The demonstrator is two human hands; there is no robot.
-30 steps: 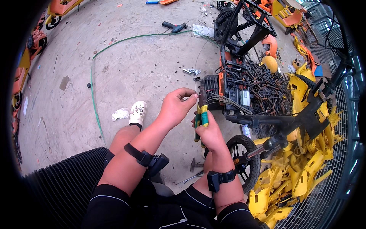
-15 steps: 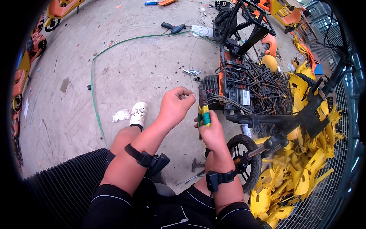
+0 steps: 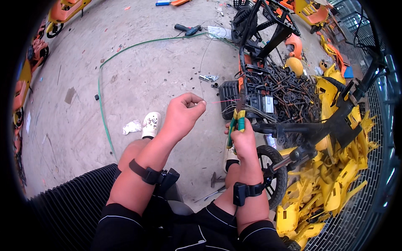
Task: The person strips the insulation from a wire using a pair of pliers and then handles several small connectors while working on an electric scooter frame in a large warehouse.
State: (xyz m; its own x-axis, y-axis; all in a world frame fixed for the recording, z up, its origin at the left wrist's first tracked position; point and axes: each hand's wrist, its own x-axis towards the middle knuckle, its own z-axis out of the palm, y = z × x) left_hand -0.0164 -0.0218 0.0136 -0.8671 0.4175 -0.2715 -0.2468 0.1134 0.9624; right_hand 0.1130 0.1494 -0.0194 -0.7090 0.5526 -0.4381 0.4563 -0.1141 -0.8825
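Observation:
My left hand [image 3: 184,115] pinches a thin pinkish wire [image 3: 222,101], which stretches rightward to the pliers. My right hand [image 3: 245,142] grips pliers with green and yellow handles [image 3: 241,121], their jaws raised beside the orange-and-black frame of a stripped scooter [image 3: 251,69]. Below the jaws a bundle of grey cables [image 3: 255,111] runs past a silver box [image 3: 267,104]. A black ribbed case [image 3: 229,92] lies behind the wire.
A heap of rusty metal parts [image 3: 293,90] and yellow plastic panels [image 3: 335,192] fills the right. A black wheel [image 3: 277,186] is beside my right forearm. A power drill [image 3: 190,30], a green hose [image 3: 100,104] and a hammer [image 3: 215,179] lie on the concrete floor.
My left hand has moved left, stretching the pink wire into view. My right hand and the pliers have shifted right, toward the scooter frame.

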